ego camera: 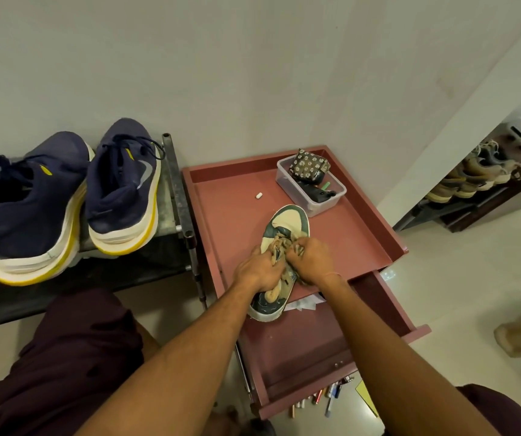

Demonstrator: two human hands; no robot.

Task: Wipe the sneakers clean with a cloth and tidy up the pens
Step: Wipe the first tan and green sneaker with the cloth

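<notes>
Two hands: the left hand and right hand are side by side on the sneaker. Their fingers are curled tight into the tan lacing over its tongue.
Sneaker: green and cream, lying on the red tray top. Its toe is just short of the clear box.
Edges: a raised rim runs round the tray top. The sneaker's heel overhangs the front edge, above the open drawer.
Open room: bare top lies left and right of the sneaker. A small white piece lies apart, toward the back.
Pens: scattered on the floor below the drawer front, well apart from both hands.
Navy sneakers: a pair on the rack, just beside the tray's left rim.
Box contents: a flowered pouch and dark items.
Brands: a pale swoosh mark on one navy shoe.
</notes>
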